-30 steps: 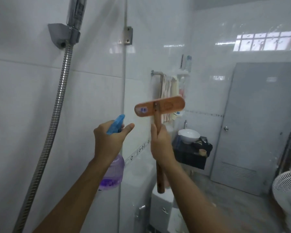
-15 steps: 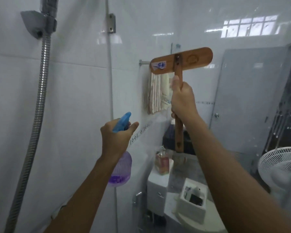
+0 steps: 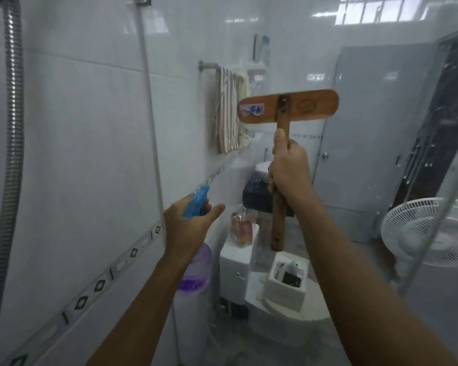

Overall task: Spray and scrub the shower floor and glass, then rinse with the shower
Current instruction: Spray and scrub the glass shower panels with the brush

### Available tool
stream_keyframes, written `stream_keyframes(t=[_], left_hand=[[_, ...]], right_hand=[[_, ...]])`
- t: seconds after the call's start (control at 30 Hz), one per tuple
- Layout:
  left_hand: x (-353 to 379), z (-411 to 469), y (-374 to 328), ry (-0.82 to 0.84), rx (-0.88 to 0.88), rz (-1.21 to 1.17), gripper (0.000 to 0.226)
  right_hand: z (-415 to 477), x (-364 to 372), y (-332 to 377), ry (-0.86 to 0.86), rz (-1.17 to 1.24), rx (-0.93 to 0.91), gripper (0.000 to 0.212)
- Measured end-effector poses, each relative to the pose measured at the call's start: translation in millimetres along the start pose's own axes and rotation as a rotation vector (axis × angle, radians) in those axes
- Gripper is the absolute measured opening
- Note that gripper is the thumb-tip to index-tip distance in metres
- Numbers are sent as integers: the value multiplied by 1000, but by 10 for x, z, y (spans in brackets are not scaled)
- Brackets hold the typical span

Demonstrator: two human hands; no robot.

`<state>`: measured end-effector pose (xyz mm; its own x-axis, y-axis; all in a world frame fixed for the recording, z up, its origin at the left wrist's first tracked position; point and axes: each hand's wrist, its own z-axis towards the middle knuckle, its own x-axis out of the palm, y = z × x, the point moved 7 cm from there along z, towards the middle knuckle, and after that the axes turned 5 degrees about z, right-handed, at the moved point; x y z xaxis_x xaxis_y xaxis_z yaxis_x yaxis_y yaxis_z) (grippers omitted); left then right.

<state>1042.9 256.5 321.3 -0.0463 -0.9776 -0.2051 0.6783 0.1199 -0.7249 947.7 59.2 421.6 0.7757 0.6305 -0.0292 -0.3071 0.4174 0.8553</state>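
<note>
My left hand point(image 3: 189, 228) grips a spray bottle point(image 3: 196, 270) with a blue trigger head and purple liquid, its nozzle pointing at the shower glass point(image 3: 368, 233). A wooden scrub brush point(image 3: 287, 105) with a long handle is held upright in my right hand point(image 3: 288, 171). The brush's flat head is up at chest height against the glass, its back facing me. At the far left a metal shower hose point(image 3: 12, 128) hangs down the white tiled wall.
Seen through the glass: a toilet point(image 3: 288, 320) with a white box on its lid, a tank point(image 3: 236, 270) carrying a bottle, a towel point(image 3: 229, 112) on a rail, a small sink, a grey door point(image 3: 376, 143) and a white fan point(image 3: 428, 231) at the right.
The view has tilted downward and turned right. My right hand and the brush have moved across the glass, up and then down. The left hand keeps the spray bottle low.
</note>
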Motion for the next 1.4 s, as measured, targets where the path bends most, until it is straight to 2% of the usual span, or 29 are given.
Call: stream_keyframes(t=[0.1,0.33,0.47,0.63,0.83,1.0,1.1,1.23,1.3,1.4], left_hand=[[113,-72,-30,14,10,-22,20],[722,-343,-158,148,-77,-165,18],[1177,-461,-272,247,-82,-141,30],[1478,-524,-614,306,29,-164,26],[1695,-665,-790,395,-3,-199,28],[1716,-637,-934,384,114,-226,30],[1778,-655,-901,354,72,-207,31],[1740,-641,-899,267,107,-197,27],[1696,-653,-913,238,140,-185,26],[1664,-717,-909,229,162,-185,21]], right_hand=[[-45,-277,-38,-44,94,81,39],[-841,-1001,-1193,-155,-89,218,41],[-600,-1387,-935,-217,-195,133,41],[-335,-1825,-619,-316,-231,57,45],[-723,-2025,-1143,-296,-269,141,53],[-570,-2126,-920,-277,-263,113,48],[-346,-2162,-566,-284,-307,32,48],[-165,-2166,-404,-297,-296,-3,47],[-257,-2131,-547,-289,-318,-14,46],[-761,-2012,-1284,-265,-309,80,46]])
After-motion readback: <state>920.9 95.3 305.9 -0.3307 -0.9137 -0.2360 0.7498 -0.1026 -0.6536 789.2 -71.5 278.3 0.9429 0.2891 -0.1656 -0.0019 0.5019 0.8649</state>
